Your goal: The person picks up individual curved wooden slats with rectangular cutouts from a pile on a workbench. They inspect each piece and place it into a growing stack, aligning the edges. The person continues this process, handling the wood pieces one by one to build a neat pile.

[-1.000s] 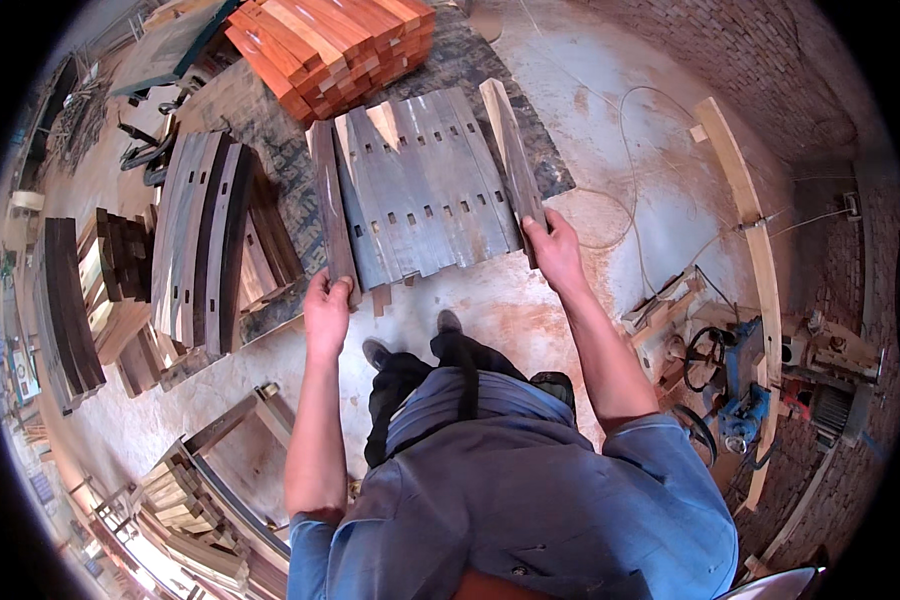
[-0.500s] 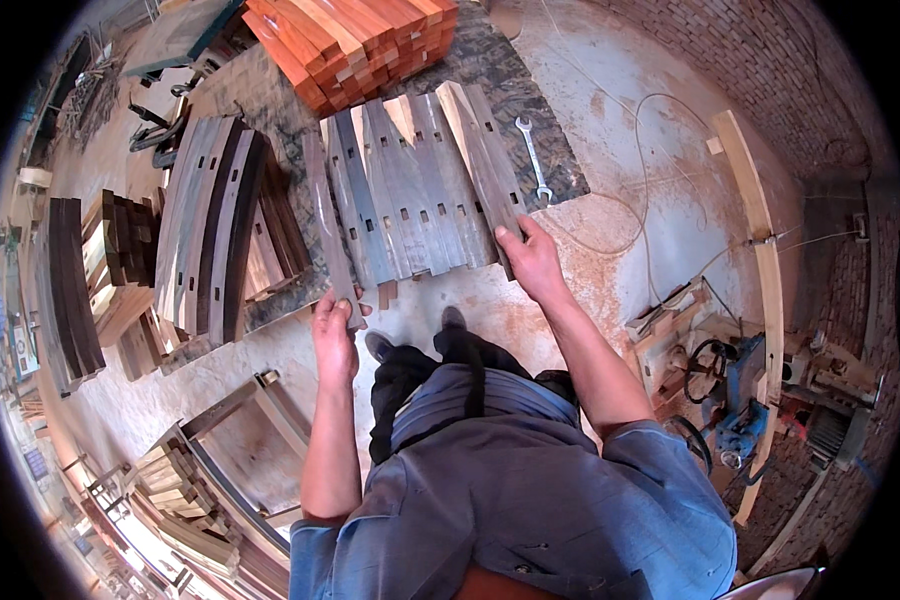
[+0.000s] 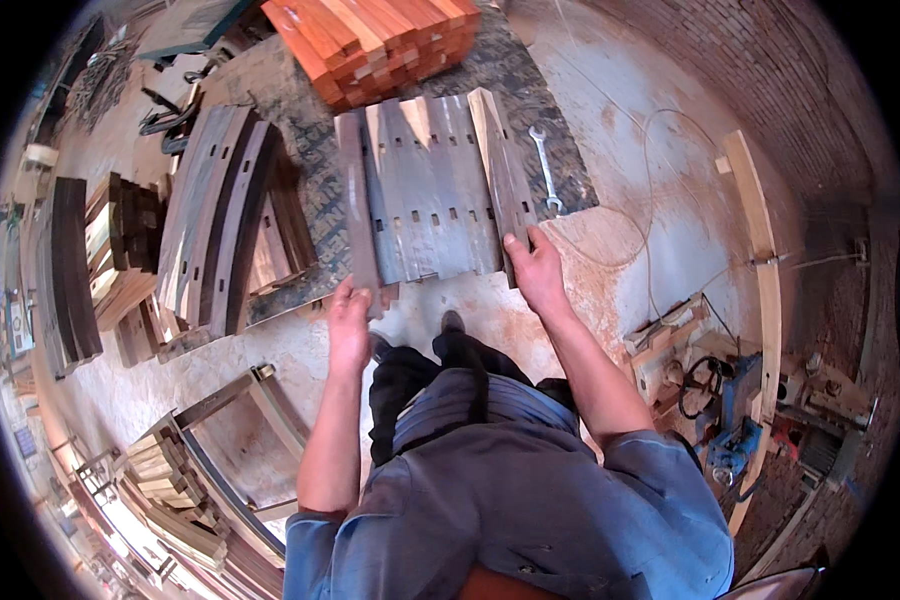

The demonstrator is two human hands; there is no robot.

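In front of me, a row of grey-brown wooden slats with small mortise holes (image 3: 427,190) lies side by side on a dark, patterned work table (image 3: 315,185). My left hand (image 3: 349,318) is closed on the near end of a narrow wooden slat (image 3: 354,200) at the row's left side. At the right side, my right hand (image 3: 536,268) grips the near end of another wooden slat (image 3: 502,172), fingers and thumb wrapped about it. The near ends of the slats come up to the table's front edge.
A steel wrench (image 3: 545,170) lies right of the slats. Behind them stands a stack of orange-red wood blocks (image 3: 370,50). Curved dark slats (image 3: 210,200) are piled at left. A blue machine (image 3: 735,440) and an upright timber (image 3: 760,250) are at right.
The left slat has come in from a tilted, separate position to lie along the row's left side. My right hand keeps its hold on the right slat. The whole view has shifted slightly.
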